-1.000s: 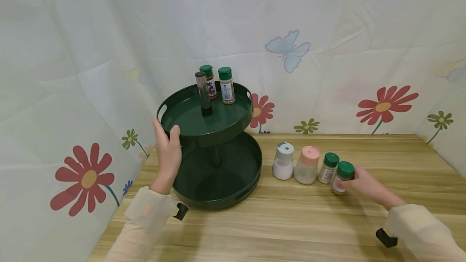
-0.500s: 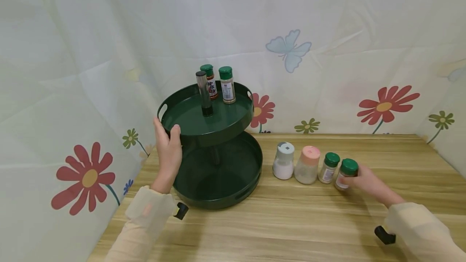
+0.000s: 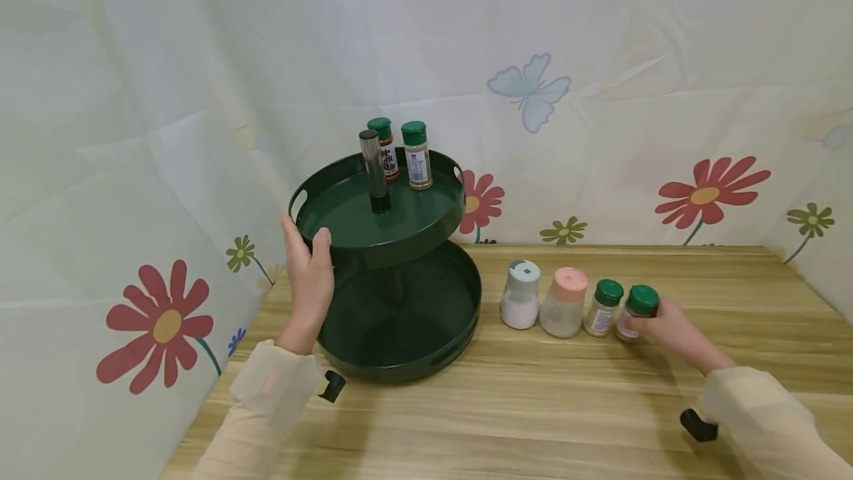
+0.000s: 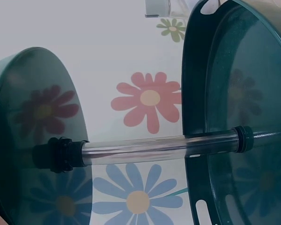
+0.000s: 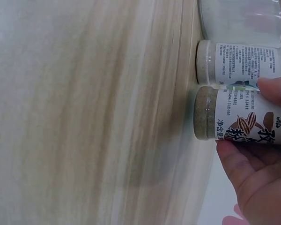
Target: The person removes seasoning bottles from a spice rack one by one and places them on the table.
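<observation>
In the head view, my left hand [image 3: 309, 284] holds the near left rim of a dark green two-tier tray [image 3: 400, 247]. The thumb lies at the rim and the fingers along the outer wall. Only a sliver of that hand shows in the left wrist view, where the tray's metal post [image 4: 136, 150] joins both tiers. With thumb and fingers, my right hand [image 3: 680, 332] grips a green-capped spice jar [image 5: 243, 117] with brown powder, upright on the table. It stands close beside another green-capped spice jar [image 3: 603, 308]. Two more green-capped jars [image 3: 417, 161] stand on the upper tier.
Left of the spice jars on the wooden table [image 3: 533, 406] stand a pink-capped glass shaker [image 3: 563, 306] and a grey-capped shaker [image 3: 520, 298] with white contents. A flower-printed curtain [image 3: 426, 35] hangs behind the table and on the left.
My right hand has moved the spice jar slightly away from me and to the right, into line with the other containers. My left hand stays on the tray.
</observation>
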